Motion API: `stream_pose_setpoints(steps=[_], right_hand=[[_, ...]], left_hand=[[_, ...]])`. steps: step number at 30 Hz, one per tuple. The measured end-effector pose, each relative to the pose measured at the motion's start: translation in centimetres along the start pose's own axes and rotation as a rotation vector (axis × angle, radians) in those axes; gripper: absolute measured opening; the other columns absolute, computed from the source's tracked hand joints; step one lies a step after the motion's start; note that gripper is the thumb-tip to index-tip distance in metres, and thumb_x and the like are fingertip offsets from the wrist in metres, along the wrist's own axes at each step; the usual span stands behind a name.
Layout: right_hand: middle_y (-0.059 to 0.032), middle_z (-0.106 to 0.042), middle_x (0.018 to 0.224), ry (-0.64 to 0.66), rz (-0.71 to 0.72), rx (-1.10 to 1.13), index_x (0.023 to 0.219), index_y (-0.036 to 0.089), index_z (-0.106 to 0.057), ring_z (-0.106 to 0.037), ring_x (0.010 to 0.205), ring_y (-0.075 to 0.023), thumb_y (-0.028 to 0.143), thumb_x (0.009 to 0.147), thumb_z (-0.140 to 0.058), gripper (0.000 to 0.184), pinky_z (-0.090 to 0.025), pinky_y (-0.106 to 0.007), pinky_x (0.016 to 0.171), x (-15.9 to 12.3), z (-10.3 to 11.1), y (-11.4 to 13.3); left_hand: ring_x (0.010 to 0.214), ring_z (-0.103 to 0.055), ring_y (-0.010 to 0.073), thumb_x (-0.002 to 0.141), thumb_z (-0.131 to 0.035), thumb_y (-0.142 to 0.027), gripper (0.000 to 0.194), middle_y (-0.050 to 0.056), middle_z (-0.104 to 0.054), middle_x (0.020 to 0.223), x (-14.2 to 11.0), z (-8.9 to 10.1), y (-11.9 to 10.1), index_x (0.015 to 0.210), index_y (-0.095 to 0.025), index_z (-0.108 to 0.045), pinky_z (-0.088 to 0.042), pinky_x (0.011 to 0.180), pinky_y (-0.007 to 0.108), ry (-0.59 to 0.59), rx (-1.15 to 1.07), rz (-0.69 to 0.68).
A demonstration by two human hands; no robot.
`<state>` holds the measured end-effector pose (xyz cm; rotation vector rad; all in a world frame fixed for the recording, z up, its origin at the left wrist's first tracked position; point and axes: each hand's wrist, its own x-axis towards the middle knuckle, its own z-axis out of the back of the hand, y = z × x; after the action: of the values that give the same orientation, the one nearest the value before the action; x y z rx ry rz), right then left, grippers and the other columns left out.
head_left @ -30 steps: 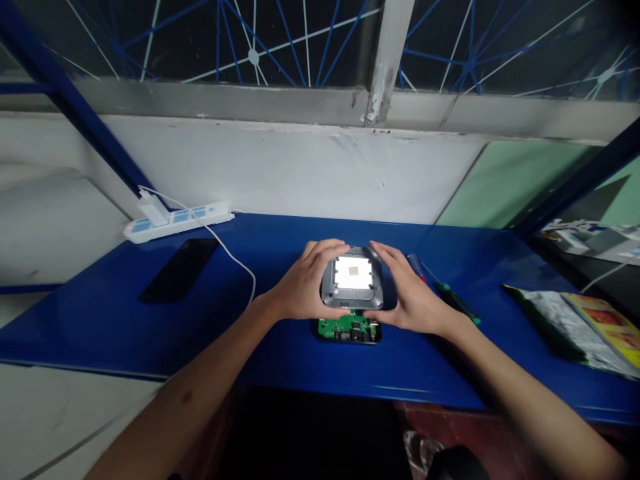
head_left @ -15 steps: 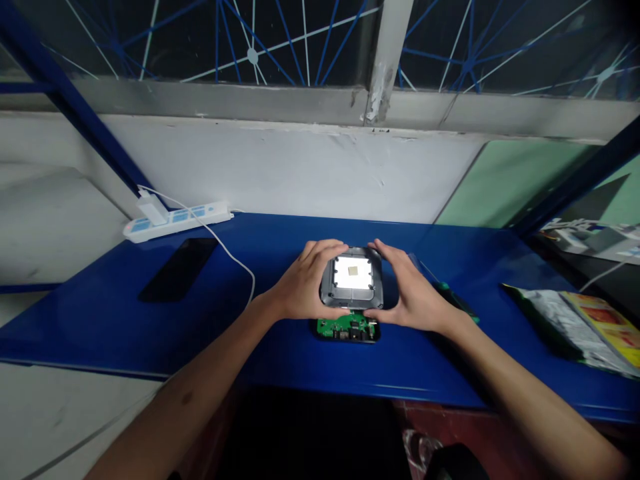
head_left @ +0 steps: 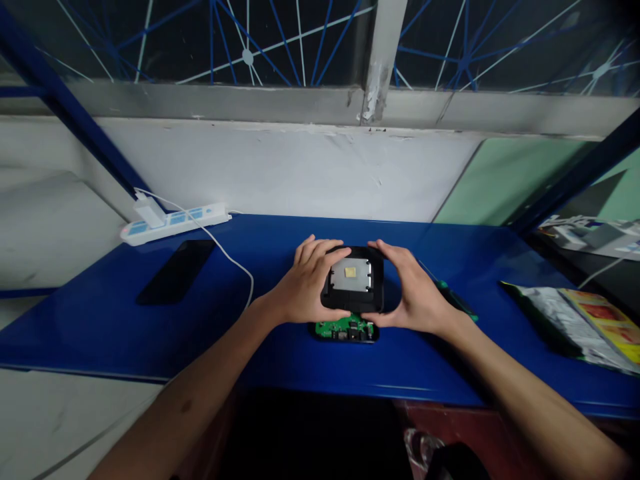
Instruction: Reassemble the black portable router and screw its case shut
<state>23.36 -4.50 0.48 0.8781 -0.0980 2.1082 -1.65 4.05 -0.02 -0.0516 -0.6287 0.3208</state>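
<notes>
Between my two hands is a square black plastic cover (head_left: 353,300), its inner side facing me, with a silvery metal plate (head_left: 343,282) and a small yellowish pad (head_left: 351,272) in the middle. My left hand (head_left: 310,280) grips its left edge, thumb below and fingers above. On the right edge, my right hand (head_left: 413,293) holds it the same way. Just below the cover, a green circuit board (head_left: 335,328) sits in a black casing on the blue table, its upper part hidden behind the cover.
A screwdriver with a green handle (head_left: 457,300) lies right of my right hand. Further right is a silver and yellow packet (head_left: 575,320). On the left are a black phone (head_left: 176,272), a white power strip (head_left: 175,223) and a white cable (head_left: 227,250) on the blue table (head_left: 280,370).
The cover has tilted slightly in my hands, so its metal plate looks grey instead of bright white. Both hands keep their hold. The view has shifted a little.
</notes>
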Motion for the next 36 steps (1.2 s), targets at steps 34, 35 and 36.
stream_pose_setpoints(steps=[34,35,36], right_hand=[[-0.0233,-0.029,0.166,0.166,-0.145,0.401,0.163,0.029,0.009,-0.037,0.15,-0.0431,0.061,0.059,-0.09,0.148,-0.039,-0.067,0.116,-0.3,-1.8,0.6],[-0.023,-0.028,0.166,0.173,-0.136,0.406,0.163,0.029,0.009,-0.035,0.151,-0.0432,0.06,0.059,-0.091,0.147,-0.038,-0.068,0.117,-0.3,-1.9,0.6],[-0.0226,-0.028,0.167,0.181,-0.128,0.409,0.163,0.029,0.009,-0.034,0.151,-0.0432,0.059,0.06,-0.091,0.147,-0.037,-0.068,0.117,-0.2,-2.0,0.6]], left_hand=[[0.138,-0.045,0.047,0.056,-0.098,-0.05,0.138,0.023,-0.035,0.146,-0.2,-1.4,-1.0,0.154,-0.029,-0.003,-0.042,0.111,0.07,-0.187,-0.432,0.033],[0.138,-0.046,0.047,0.056,-0.098,-0.05,0.142,0.023,-0.034,0.147,-0.3,-1.5,-1.0,0.155,-0.029,0.001,-0.043,0.111,0.07,-0.186,-0.445,0.036],[0.138,-0.046,0.0469,0.056,-0.098,-0.051,0.144,0.023,-0.033,0.148,-0.3,-1.6,-1.0,0.156,-0.03,0.004,-0.043,0.112,0.07,-0.184,-0.449,0.034]])
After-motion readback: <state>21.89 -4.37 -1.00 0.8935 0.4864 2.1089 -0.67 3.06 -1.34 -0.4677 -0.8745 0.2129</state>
